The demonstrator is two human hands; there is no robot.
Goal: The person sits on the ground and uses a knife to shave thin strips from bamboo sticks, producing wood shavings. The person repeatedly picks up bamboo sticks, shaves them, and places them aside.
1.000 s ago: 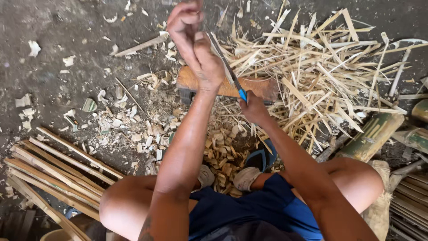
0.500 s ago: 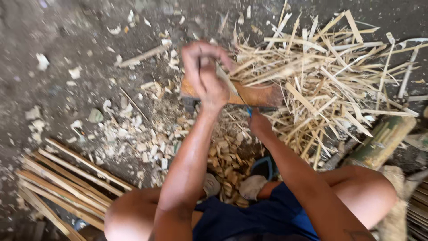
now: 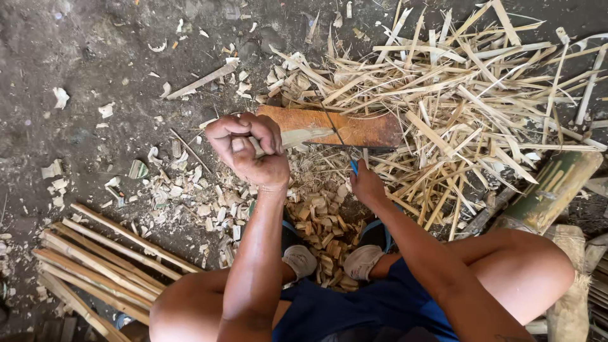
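The left hand [image 3: 248, 149] has come down from where it was raised 1 second ago and now sits low over the brown wooden block [image 3: 354, 128], fingers curled tight around the near end of a pale bamboo strip [image 3: 305, 135]. The strip lies flat across the block's left end instead of standing upright. The right hand [image 3: 366, 183] has also dropped; its fingers are closed on a blue-handled knife [image 3: 345, 149], whose thin blade reaches up across the block beside the strip. Judging by this, the stroke has run down the strip's length and the piece is pressed against the block.

Behind the block a big heap of split strips [image 3: 468, 95] covers the ground toward the top right corner. Chips [image 3: 316, 221] lie between the feet, and 1 bundle of sticks [image 3: 95, 259] rests at the lower left.
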